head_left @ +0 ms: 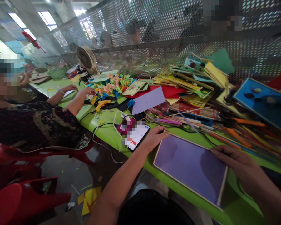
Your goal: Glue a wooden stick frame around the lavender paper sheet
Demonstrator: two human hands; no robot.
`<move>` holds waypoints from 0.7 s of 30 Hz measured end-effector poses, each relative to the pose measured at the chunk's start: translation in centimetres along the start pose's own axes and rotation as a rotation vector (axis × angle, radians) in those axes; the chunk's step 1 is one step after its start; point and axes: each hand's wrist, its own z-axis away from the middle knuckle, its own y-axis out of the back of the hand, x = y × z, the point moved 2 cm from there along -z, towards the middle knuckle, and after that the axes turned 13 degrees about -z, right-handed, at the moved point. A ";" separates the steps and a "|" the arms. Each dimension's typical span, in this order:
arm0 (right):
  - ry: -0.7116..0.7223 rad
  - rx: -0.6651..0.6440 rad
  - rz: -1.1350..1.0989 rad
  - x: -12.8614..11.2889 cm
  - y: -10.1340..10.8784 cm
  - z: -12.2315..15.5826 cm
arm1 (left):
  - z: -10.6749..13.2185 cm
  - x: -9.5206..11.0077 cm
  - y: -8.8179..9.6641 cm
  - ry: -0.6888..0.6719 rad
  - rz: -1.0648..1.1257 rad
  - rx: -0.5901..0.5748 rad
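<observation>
A flat purple panel with a thin pale wooden border (189, 167) lies tilted in front of me at the green table's near edge. My left hand (156, 136) pinches its far left corner between thumb and fingers. On the opposite side, my right hand (234, 159) grips the far right corner, fingers on top and the thumb out of sight. A phone with a lit screen (138, 137) rests on the table just left of my left forearm. Beyond the panel lie loose sticks and several orange-handled tools (237, 136).
Stacked coloured boards (189, 81) stand against a perforated metal screen (154, 56). A blue framed panel (263, 101) leans at right. Left of me, a person (35, 125) reaches over coloured paper pieces (111, 84). White cables (107, 150) hang off the edge; red chairs (21, 200) stand below.
</observation>
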 end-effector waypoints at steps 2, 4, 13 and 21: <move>0.007 -0.005 0.017 0.1 0.1 0.0 | -0.1 -0.1 0.0 0.011 0.001 0.012; 0.012 -0.014 0.031 0.1 0.1 0.0 | -0.1 -0.2 0.0 0.033 0.019 0.015; -0.003 -0.022 0.009 -0.1 -0.2 0.2 | 0.1 0.1 0.1 0.050 0.043 -0.008; 0.013 -0.048 0.003 -0.2 -0.2 0.5 | 0.1 0.0 -0.2 0.079 0.034 -0.041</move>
